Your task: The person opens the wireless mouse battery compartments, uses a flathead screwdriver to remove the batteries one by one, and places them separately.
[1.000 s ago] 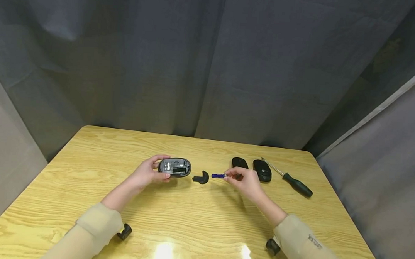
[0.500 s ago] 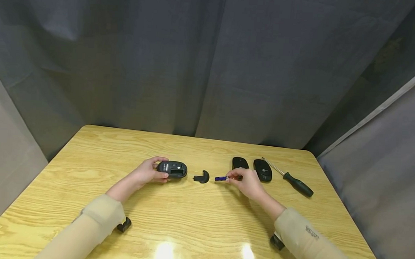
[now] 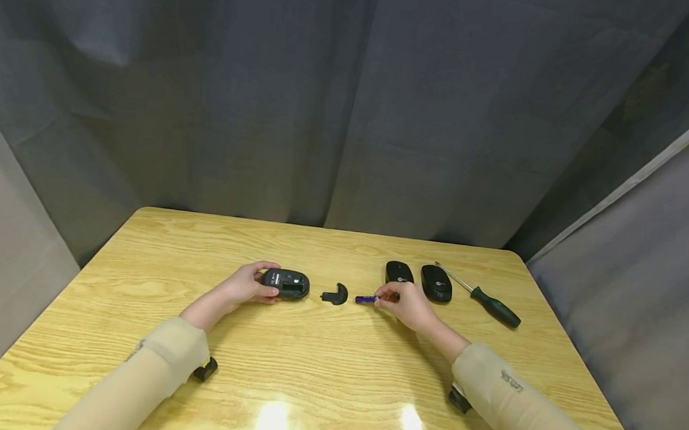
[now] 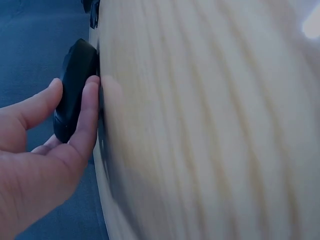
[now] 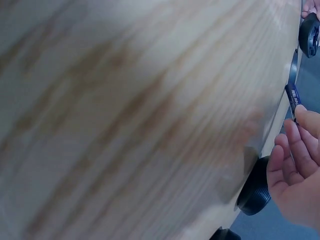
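Observation:
In the head view my left hand grips a black computer mouse by its left end, underside up, with the battery slot uncovered. The left wrist view shows the mouse edge-on between thumb and fingers. My right hand pinches one end of a small blue-purple battery between thumb and fingertips; its other end points left. In the right wrist view the battery juts out past the thumb. On the table between the hands lies a black curved battery cover with a tab.
Behind my right hand lie two more black mouse-shaped pieces, one partly covered by the hand and another beside it. A green-handled screwdriver lies at the right. The wooden table ends at a dark curtain.
The mouse has lowered and shifted slightly left, its underside tipped differently. The battery has moved slightly lower in view, still in my right hand. The cover has stayed in place.

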Tool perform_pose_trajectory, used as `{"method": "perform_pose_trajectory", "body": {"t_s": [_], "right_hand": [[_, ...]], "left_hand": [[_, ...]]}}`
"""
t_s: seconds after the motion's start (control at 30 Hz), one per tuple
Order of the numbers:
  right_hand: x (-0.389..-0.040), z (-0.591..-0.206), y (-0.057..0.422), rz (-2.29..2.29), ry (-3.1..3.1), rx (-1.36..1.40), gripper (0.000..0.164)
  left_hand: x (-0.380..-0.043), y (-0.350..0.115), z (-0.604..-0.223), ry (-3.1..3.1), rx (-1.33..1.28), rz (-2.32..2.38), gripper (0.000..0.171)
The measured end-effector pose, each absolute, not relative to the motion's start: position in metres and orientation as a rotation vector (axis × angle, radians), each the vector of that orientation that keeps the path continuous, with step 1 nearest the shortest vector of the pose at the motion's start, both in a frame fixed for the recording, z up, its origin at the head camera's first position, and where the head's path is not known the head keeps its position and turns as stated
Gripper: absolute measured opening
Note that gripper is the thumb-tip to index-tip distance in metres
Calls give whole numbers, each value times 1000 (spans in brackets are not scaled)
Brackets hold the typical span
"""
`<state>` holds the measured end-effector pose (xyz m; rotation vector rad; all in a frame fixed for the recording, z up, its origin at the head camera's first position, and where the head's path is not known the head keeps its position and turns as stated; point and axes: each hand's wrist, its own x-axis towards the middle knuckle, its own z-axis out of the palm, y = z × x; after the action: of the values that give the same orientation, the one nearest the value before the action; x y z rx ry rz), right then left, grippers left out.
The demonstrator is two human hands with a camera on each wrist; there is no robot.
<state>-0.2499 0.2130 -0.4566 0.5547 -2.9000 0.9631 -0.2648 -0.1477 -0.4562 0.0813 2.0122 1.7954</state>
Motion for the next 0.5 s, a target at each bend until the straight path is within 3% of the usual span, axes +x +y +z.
{"method": "perform_pose_trajectory", "body": {"t_s": [0.5], "right_hand": [[-253,-464,216,881,-2908,629,9]], "left_hand": [[-270,-158,-455,2250,187,1474,65]]}}
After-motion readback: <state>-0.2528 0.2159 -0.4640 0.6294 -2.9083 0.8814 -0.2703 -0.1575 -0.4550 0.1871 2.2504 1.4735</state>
